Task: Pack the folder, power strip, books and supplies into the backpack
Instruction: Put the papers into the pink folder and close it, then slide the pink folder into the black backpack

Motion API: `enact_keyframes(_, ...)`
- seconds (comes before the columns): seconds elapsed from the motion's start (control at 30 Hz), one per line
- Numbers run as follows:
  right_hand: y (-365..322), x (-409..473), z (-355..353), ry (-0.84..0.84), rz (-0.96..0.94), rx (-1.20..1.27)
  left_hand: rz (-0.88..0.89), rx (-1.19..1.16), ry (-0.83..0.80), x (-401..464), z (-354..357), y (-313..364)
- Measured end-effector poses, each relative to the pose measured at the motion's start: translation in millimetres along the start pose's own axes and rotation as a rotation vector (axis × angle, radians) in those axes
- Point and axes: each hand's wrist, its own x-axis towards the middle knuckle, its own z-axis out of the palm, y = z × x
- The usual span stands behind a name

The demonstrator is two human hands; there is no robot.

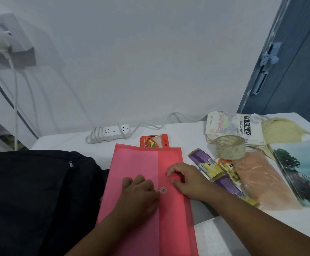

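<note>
One pink folder (146,182) under both hands; one clear button clasp (163,190) at the left hand's fingertips. One backpack (36,196) left of the hands. One power strip (113,133) beyond them. One orange box (154,140). Two books (233,126) (301,170) to the right. One tape roll (230,147). Two purple packets (205,163) (231,187). One orange plastic bag (263,180). Two hands: left (139,193), right (187,180).

A plain white wall (132,61) backs the white table (187,130). A blue-grey door (289,71) stands at right; a white fixture (12,43), possibly a shelf, is mounted upper left.
</note>
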Motion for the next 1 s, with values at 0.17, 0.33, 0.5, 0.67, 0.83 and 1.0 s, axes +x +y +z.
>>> enact_keyframes(0.17,0,0,0,0.008,0.005,-0.002,-0.057,-0.094,-0.034,-4,2,1)
enact_keyframes(0.33,-2,-1,-1,0.013,-0.003,-0.018,-0.024,-0.254,-0.054,-8,-5,-4)
enact_keyframes(0.5,-6,0,-3,-0.032,-0.014,-0.115,-0.117,-0.697,-0.007,-11,-14,1)
enact_keyframes(0.67,-25,-4,0,0.138,-0.058,-0.457,-0.637,-0.290,0.222,-24,-29,-32)
enact_keyframes(0.83,-43,-18,-2,0.177,0.371,-0.566,-0.996,-0.249,-0.154,-40,-47,-51)
enact_keyframes(1.0,-56,-16,16,0.197,0.415,-0.244,-0.887,-0.549,-0.009,-40,-60,-52)
